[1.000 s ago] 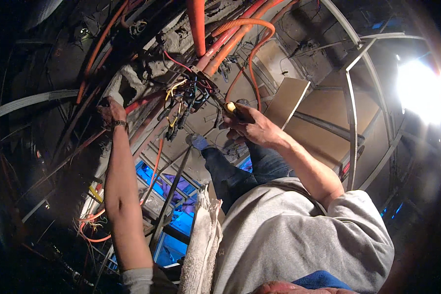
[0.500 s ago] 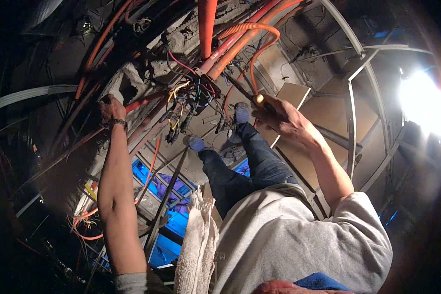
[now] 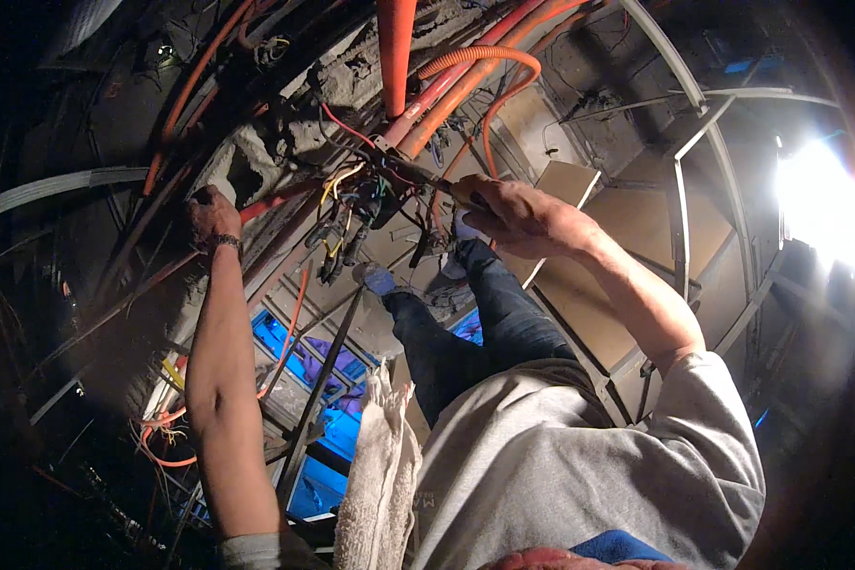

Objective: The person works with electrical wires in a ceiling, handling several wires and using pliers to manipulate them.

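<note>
My right hand (image 3: 522,214) is closed round a hand tool (image 3: 442,183) with a dark shaft and a pale yellowish handle; its exact kind does not show. The shaft reaches left to a dark junction box (image 3: 380,163), its tip among the wires. A bundle of coloured wires (image 3: 347,190), yellow, white, red, green and black, spills from the box. Several wire ends hang below, wrapped in black. My left hand (image 3: 216,218), fingers curled, rests beside broken, rough concrete (image 3: 247,171), near a red pipe (image 3: 275,201). What its fingers grip is hidden.
Orange pipes (image 3: 446,119) and a corrugated orange conduit (image 3: 484,52) run into the box from above. Pale metal framing (image 3: 679,218) stands at right, before a bright lamp (image 3: 826,199). Far below, between my legs and the frames, lie blue surfaces (image 3: 342,437). A towel (image 3: 375,475) hangs before me.
My right hand has moved up and left, swinging the tool from pointing up and left to lie nearly level, its shaft now at the box. My left hand stays in place.
</note>
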`<state>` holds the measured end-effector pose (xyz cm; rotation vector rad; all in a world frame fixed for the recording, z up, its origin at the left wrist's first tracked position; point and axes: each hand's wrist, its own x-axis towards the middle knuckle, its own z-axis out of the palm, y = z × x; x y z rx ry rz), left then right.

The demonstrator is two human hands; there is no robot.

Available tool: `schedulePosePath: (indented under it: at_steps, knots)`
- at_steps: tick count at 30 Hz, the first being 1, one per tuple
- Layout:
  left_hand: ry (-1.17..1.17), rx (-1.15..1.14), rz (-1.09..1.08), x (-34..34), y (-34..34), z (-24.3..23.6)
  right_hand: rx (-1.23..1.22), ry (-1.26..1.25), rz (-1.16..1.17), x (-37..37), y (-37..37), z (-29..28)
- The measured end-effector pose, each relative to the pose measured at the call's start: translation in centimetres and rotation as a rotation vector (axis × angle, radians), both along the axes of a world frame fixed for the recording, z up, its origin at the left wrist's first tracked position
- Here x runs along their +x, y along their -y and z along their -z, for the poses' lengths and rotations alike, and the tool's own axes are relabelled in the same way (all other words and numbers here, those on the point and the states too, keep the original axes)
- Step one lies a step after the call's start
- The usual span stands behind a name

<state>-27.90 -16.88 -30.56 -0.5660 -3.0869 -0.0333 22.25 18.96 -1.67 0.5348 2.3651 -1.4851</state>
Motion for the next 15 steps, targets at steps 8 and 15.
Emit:
schedulePosePath:
  at_steps: [8,15]
  knots:
    - [-0.203,-0.055,0.051,1.5,-0.4,-3.8,0.078,0.089,-0.096,-2.4,0.1,-1.9]
    - [-0.151,0.046,-0.036,2.8,-3.1,-6.9,0.292,0.167,-0.140,-3.8,0.2,-2.6]
